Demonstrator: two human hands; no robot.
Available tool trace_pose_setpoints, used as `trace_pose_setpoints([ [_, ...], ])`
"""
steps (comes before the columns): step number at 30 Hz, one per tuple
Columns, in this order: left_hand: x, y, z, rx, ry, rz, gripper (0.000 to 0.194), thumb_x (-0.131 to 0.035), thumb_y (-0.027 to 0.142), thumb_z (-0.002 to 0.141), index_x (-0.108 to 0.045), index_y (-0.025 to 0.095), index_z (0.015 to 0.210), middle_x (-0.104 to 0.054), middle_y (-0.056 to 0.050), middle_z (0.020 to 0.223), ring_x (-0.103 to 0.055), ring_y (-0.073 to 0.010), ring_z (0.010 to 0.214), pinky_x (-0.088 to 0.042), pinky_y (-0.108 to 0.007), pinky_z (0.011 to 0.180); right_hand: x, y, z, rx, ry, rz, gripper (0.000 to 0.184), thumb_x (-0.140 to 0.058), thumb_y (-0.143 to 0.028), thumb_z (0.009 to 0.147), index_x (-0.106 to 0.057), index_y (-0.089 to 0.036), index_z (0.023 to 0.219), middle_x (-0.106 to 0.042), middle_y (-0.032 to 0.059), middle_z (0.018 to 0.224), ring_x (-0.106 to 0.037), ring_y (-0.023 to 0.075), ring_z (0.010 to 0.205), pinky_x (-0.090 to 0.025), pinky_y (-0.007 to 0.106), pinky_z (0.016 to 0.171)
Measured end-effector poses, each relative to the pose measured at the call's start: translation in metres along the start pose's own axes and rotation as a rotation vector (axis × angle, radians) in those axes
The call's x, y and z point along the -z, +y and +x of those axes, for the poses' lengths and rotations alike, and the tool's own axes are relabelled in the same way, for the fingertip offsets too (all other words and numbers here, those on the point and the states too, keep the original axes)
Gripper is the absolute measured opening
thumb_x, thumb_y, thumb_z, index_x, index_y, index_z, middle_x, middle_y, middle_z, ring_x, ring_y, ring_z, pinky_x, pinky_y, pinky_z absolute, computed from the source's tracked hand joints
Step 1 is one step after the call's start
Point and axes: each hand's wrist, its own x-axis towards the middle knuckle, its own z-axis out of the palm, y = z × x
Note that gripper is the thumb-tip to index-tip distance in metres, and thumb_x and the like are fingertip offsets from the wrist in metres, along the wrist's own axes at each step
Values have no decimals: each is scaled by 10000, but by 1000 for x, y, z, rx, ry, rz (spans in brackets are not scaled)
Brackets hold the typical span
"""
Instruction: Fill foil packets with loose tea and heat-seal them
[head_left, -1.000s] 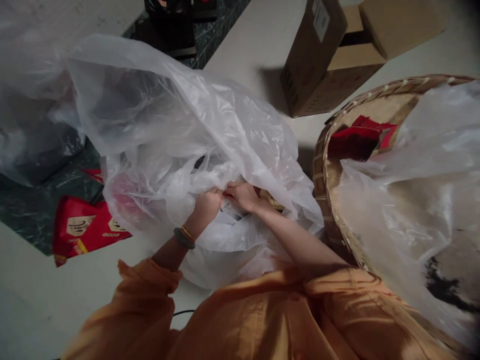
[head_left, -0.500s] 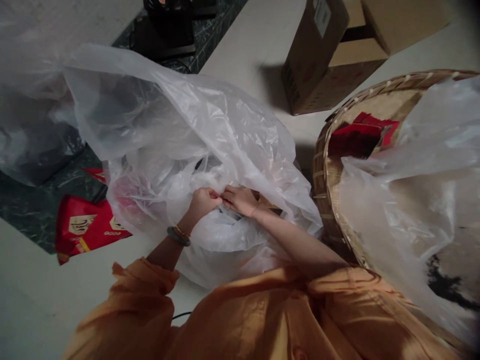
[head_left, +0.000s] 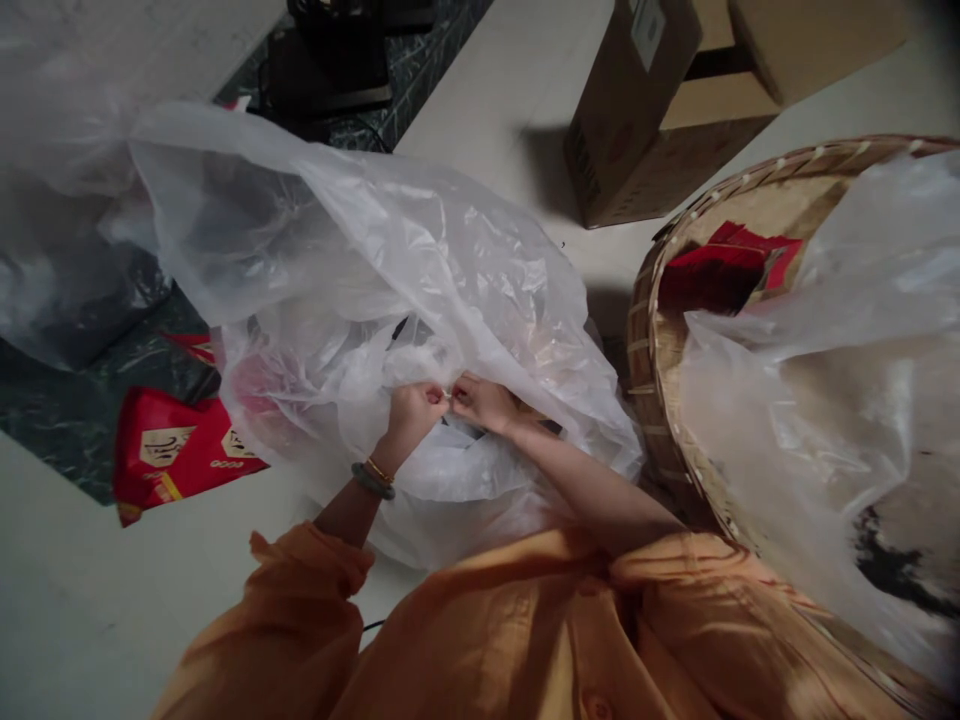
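A large translucent plastic bag point(head_left: 480, 240) spreads in front of me, loosely crumpled around a bunched part near its middle. My left hand point(head_left: 414, 412) is closed in a pinch over the bag, knuckles up. Right beside it, fingertips almost meeting, my right hand point(head_left: 482, 402) is also pinched. A tiny pale bit shows between the two sets of fingertips, too small to name. Dark and brown patches show beneath my right wrist, mostly covered by the plastic.
On the left, red printed packets point(head_left: 176, 455) lie at the edge of a dark marbled surface point(head_left: 45, 410). A round woven basket point(head_left: 645, 370) at right holds red packets point(head_left: 724, 265) and another plastic bag point(head_left: 810, 390). Behind stand an open cardboard box point(head_left: 622, 130) and a black device point(head_left: 326, 75).
My hands have drawn slightly apart at the fingertips, exposing the small pale bit between them. My left hand and forearm have shifted a little to the right.
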Motion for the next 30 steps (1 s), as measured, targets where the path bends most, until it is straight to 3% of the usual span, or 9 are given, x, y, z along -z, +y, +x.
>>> trace_pose_setpoints([
  [8,0,-6,1,-15,-3,-36,112,-622,175,672,-725,149,709,-686,-12,605,-625,-148,596,-423,-222,592,-1,3,-2,96,-4,-40,206,-453,-243,920,-639,-158,946,-637,81,995,-573,166,819,-374,243,672],
  [12,-1,-3,0,-40,28,-9,93,-624,172,662,-713,147,668,-683,-27,614,-626,-164,641,-417,-244,639,4,6,-3,72,-49,39,162,-490,-196,891,-636,-127,899,-642,61,918,-559,138,769,-374,217,674],
  [18,-1,1,-1,-52,13,-14,96,-621,166,663,-713,150,688,-676,-15,605,-614,-145,607,-391,-230,592,4,2,-3,59,-21,49,161,-528,-237,859,-598,-140,967,-615,76,988,-550,155,786,-381,236,667],
  [24,-1,-4,-1,-62,28,3,101,-633,169,654,-719,144,702,-681,-33,622,-616,-161,632,-407,-247,630,8,9,-5,17,-79,148,101,-484,-152,823,-583,-153,842,-612,34,811,-535,144,737,-398,228,669],
  [30,0,-5,-1,-48,30,-19,105,-631,172,661,-714,139,716,-681,-28,622,-623,-152,619,-413,-235,610,5,9,0,48,-33,192,164,-549,-213,824,-604,-153,966,-639,45,904,-555,150,759,-405,237,687],
])
